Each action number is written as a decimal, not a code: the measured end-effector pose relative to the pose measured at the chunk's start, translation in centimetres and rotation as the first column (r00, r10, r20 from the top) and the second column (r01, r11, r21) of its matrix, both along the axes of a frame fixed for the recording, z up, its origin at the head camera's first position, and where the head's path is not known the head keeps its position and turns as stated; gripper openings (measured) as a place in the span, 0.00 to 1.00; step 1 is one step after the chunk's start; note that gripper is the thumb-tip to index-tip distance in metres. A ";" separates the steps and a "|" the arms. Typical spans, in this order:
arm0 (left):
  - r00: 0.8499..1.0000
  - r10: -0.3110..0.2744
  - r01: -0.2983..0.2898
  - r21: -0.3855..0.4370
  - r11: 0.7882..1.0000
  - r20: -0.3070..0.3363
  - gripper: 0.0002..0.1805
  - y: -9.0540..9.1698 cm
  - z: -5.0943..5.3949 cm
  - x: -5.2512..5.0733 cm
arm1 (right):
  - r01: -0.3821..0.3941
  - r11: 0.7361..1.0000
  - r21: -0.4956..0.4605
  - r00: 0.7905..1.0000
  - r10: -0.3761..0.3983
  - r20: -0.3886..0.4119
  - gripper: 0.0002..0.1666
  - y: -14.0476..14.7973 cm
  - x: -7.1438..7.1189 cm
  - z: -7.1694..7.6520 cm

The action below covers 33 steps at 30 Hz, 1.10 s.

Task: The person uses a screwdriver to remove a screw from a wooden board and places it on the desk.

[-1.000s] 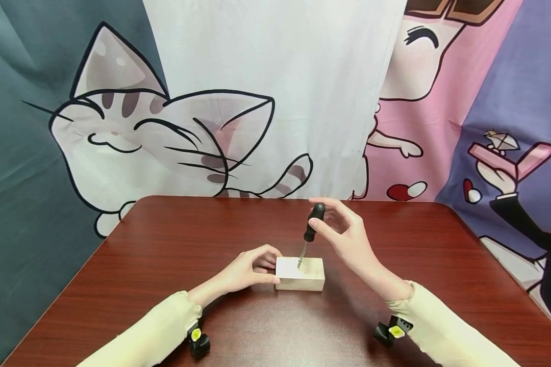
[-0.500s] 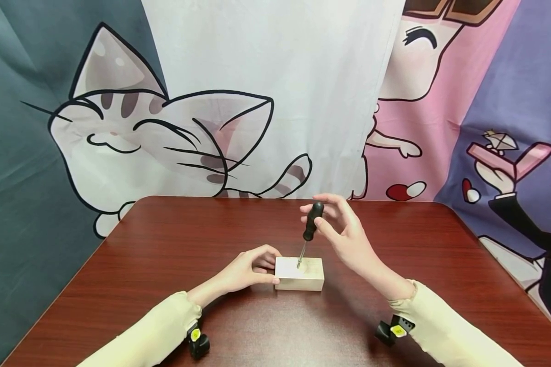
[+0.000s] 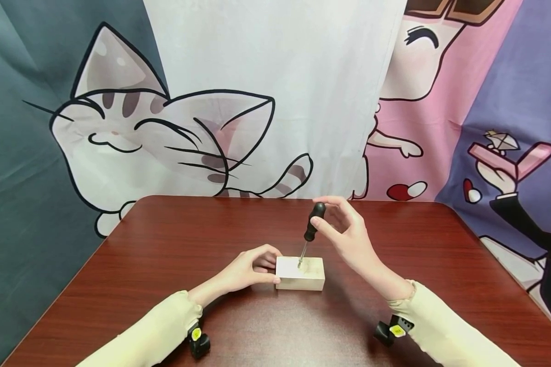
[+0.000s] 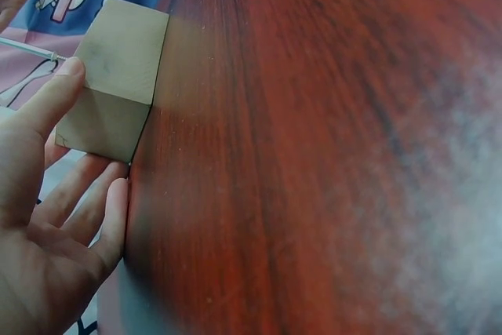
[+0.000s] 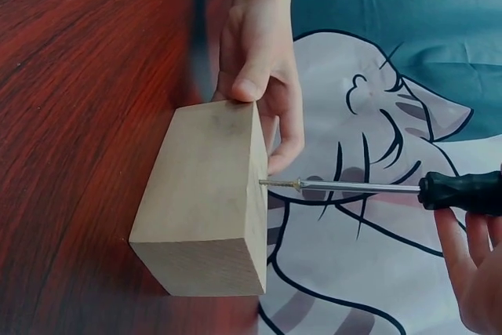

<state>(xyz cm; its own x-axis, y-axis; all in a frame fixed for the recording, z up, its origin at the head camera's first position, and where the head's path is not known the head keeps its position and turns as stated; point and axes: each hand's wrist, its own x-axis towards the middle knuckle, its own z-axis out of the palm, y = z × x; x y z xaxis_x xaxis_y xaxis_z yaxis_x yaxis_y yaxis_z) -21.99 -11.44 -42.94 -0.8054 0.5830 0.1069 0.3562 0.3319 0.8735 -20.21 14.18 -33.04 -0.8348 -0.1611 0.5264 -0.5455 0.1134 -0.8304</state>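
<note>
A pale wooden block (image 3: 300,283) lies on the table, and my left hand (image 3: 244,270) grips its left end between thumb and fingers. In the left wrist view the thumb (image 4: 59,93) presses near an edge of the block. My right hand (image 3: 350,239) holds the black handle of a screwdriver (image 3: 314,222) between thumb and fingers, above the block. The screwdriver leans slightly, its top to the right. At its tip, in the right wrist view, a brass-coloured screw (image 5: 280,183) stands in the block's top face, with much of its length showing.
The reddish-brown wooden table (image 3: 202,224) extends around the block on all sides. Behind it hangs a cloth (image 3: 330,102) printed with a cartoon cat and figures. Each wrist wears a small black camera (image 3: 199,344).
The right fingers reached further left around the handle half a second ago and are now back behind it. The handle shifted very slightly. The block and left hand stay in place.
</note>
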 end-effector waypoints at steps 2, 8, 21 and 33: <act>1.000 0.001 -0.001 0.000 1.000 -0.001 0.26 0.0 0.0 0.0 | -0.006 1.000 0.015 1.000 0.006 0.001 0.21 0.1 0.0 0.1; 1.000 0.001 -0.001 0.000 1.000 0.008 0.26 0.0 0.2 0.1 | -0.039 0.997 0.069 0.999 0.039 -0.002 0.24 0.3 0.1 0.2; 1.000 -0.001 0.001 0.007 1.000 0.010 0.26 0.0 0.1 0.0 | -0.002 0.999 0.044 1.000 0.003 -0.022 0.25 -0.1 0.3 -0.1; 1.000 -0.004 0.004 0.000 1.000 0.016 0.26 0.0 0.4 0.1 | -0.012 0.998 0.062 1.000 0.013 -0.006 0.27 0.2 0.3 0.2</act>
